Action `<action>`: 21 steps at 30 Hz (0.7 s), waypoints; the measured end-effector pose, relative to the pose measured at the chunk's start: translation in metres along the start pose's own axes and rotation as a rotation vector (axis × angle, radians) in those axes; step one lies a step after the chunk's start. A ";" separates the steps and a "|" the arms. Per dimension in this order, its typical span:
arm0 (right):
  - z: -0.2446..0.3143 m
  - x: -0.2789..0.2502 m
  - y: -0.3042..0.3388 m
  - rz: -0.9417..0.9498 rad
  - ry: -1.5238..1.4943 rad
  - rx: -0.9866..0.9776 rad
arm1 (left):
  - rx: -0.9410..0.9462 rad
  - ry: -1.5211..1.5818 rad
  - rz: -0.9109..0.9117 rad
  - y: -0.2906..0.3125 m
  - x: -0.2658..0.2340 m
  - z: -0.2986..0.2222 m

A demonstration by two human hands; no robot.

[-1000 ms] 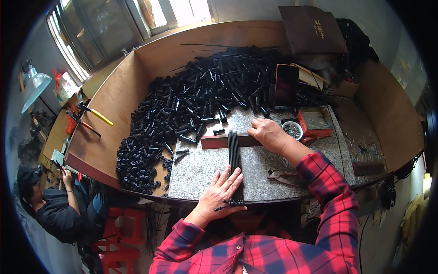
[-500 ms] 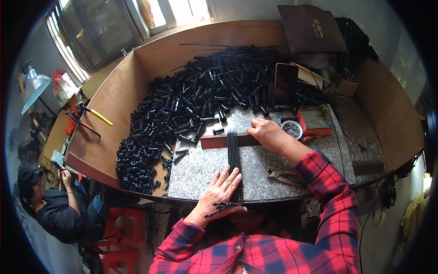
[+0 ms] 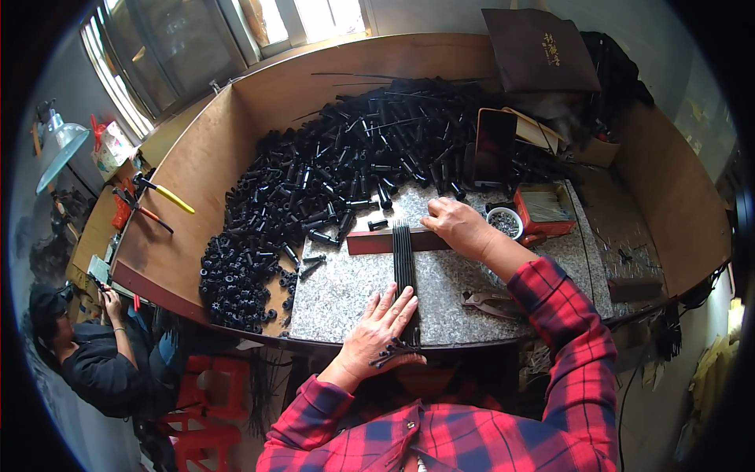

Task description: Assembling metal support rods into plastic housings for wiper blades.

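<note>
A row of thin black rods (image 3: 403,267) lies side by side across a dark red bar (image 3: 370,243) on a speckled stone slab (image 3: 330,287). My left hand (image 3: 384,324) rests flat over the near part of the rods, fingers stretched out. Several thin black pieces with knobbed ends (image 3: 393,352) show by its thumb. Over the bar, just right of the rods' far ends, my right hand (image 3: 460,226) is closed in a pinch; whatever its fingertips hold is too small to make out.
Loose black tubular parts (image 3: 338,149) are heaped behind and left of the slab. Beside my right hand stand a white cup of small bits (image 3: 504,223) and a red box (image 3: 546,209). Pliers (image 3: 491,304) lie nearer. A phone (image 3: 494,148) stands behind. Another person (image 3: 102,354) sits at left.
My right hand has shifted slightly left, toward the rods. The small black pieces by my left thumb sit at a different angle; the left hand stays nearly still.
</note>
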State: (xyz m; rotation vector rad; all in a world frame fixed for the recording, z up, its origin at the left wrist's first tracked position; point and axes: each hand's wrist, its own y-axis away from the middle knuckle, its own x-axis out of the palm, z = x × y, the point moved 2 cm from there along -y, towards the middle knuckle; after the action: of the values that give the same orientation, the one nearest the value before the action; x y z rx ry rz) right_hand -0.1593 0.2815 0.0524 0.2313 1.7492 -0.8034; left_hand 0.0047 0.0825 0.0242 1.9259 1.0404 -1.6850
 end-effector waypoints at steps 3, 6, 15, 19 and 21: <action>0.001 -0.001 -0.002 0.015 0.012 0.010 | -0.005 0.024 -0.012 0.000 0.001 0.001; 0.001 -0.004 -0.004 0.022 0.010 0.004 | -0.012 0.049 0.000 0.000 0.000 0.001; 0.004 0.000 -0.006 0.016 -0.005 -0.006 | -0.003 0.040 -0.005 0.000 0.001 0.002; 0.004 -0.002 -0.009 0.017 0.019 -0.013 | -0.003 0.044 -0.013 0.002 0.001 0.003; 0.003 -0.002 -0.008 0.029 0.015 0.002 | 0.002 0.041 -0.014 0.000 0.003 0.003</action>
State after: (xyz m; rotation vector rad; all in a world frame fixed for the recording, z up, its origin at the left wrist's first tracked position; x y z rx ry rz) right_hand -0.1608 0.2741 0.0568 0.2635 1.7550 -0.7845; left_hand 0.0024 0.0809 0.0209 1.9667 1.0702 -1.6618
